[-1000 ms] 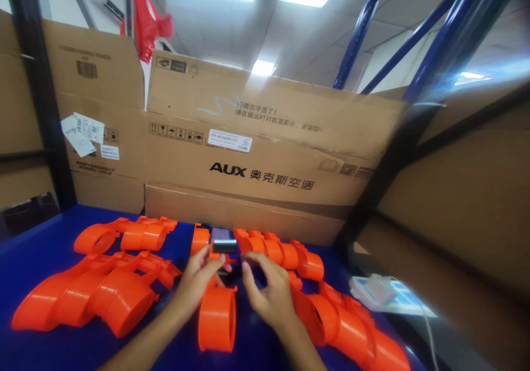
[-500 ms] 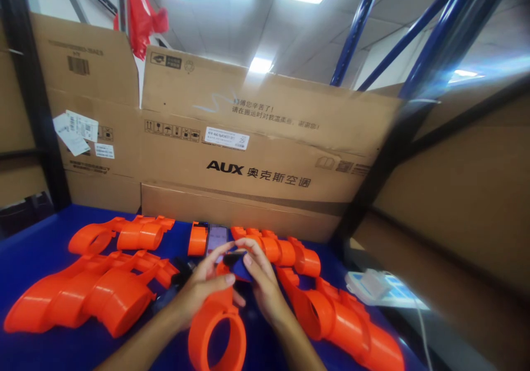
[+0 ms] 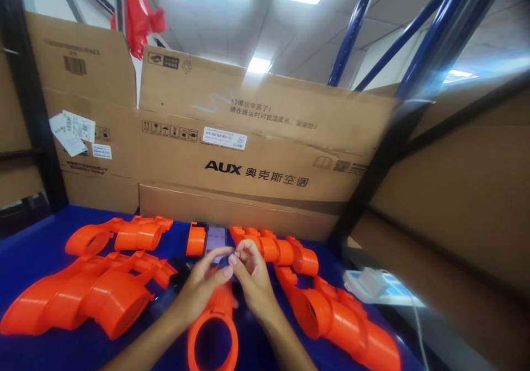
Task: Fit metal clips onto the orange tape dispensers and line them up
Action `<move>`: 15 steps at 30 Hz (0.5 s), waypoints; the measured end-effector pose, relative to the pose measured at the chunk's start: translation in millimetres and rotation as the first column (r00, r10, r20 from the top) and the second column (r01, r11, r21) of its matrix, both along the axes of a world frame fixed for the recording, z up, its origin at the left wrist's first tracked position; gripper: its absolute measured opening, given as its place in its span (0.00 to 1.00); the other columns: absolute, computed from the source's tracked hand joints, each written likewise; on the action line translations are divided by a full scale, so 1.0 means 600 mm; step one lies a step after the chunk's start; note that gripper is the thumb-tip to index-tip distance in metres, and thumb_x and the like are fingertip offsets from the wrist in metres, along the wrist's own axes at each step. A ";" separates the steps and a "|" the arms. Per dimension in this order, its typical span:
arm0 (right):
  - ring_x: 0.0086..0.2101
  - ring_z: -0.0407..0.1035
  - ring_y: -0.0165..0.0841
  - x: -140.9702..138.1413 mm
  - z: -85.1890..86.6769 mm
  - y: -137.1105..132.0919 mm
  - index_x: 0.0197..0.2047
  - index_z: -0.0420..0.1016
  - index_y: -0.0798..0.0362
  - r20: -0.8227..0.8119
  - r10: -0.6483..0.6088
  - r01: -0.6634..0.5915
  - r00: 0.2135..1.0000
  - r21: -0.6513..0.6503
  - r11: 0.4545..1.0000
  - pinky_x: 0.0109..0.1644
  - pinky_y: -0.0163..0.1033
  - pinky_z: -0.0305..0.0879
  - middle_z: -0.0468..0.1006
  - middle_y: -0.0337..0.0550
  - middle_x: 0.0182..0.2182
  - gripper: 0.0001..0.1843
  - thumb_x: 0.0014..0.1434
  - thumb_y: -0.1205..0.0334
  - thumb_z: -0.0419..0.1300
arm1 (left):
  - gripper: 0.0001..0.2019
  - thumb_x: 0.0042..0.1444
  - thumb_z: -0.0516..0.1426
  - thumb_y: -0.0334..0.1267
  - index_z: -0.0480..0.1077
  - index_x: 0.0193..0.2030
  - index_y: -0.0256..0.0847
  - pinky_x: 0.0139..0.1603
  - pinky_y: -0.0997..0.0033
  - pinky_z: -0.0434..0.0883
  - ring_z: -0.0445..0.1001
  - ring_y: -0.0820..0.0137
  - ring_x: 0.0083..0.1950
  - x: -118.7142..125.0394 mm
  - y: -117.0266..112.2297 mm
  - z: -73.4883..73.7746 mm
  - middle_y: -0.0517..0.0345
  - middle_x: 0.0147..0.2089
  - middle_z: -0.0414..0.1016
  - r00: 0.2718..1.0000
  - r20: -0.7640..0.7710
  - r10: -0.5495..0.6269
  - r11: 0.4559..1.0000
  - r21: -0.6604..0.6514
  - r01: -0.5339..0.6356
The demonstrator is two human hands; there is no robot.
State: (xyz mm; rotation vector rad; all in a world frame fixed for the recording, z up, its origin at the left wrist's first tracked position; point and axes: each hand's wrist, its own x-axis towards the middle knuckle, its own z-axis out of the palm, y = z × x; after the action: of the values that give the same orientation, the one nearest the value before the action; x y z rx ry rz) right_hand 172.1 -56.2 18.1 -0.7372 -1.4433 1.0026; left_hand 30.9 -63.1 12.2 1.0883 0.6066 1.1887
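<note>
Over the near middle of the blue surface [image 3: 25, 252], the left hand [image 3: 202, 287] grips the stem of an orange ring part [image 3: 221, 305]. Its long axis runs from the ring, toward the near edge, to the stem, pointing at the far edge; there the right hand [image 3: 253, 280] pinches a dark piece [image 3: 224, 261]

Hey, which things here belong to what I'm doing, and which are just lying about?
Part of the job:
orange ringed part, in the left hand
dark blue piece, in the right hand
probably the similar orange parts alongside

Apparently just about:
phone
white box with cord
hanging red plastic
</note>
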 end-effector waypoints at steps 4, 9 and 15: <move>0.29 0.69 0.30 -0.005 0.003 -0.005 0.39 0.59 0.47 -0.047 -0.024 0.023 0.999 -0.022 0.999 0.32 0.33 0.66 0.70 0.34 0.29 0.16 0.60 0.50 0.63 | 0.24 0.48 0.68 0.43 0.75 0.53 0.41 0.37 0.65 0.77 0.81 0.55 0.42 -0.003 0.005 -0.006 0.46 0.47 0.81 1.000 -0.004 0.011 1.000 -0.007 -0.011; 0.32 0.72 0.34 0.004 0.006 -0.007 0.48 0.64 0.47 0.095 -0.088 0.088 0.992 -0.001 0.996 0.34 0.35 0.69 0.74 0.38 0.31 0.17 0.64 0.45 0.57 | 0.32 0.50 0.67 0.49 0.66 0.61 0.43 0.28 0.65 0.77 0.82 0.59 0.29 -0.007 0.012 -0.011 0.46 0.45 0.81 0.994 0.026 -0.104 0.993 -0.058 0.106; 0.33 0.72 0.36 0.031 0.005 0.010 0.44 0.72 0.50 0.274 -0.239 0.205 0.931 0.148 0.968 0.35 0.38 0.68 0.77 0.41 0.31 0.18 0.69 0.47 0.48 | 0.36 0.54 0.64 0.50 0.59 0.67 0.44 0.26 0.64 0.77 0.82 0.60 0.26 -0.015 0.019 -0.001 0.43 0.46 0.81 0.990 0.124 -0.065 0.991 -0.111 0.079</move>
State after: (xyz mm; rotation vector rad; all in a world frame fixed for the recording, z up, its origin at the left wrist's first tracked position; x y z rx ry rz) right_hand 190.7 -49.9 21.0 -0.9682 -1.6126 0.6473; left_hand 21.9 -51.8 11.6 0.9262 0.5316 1.1343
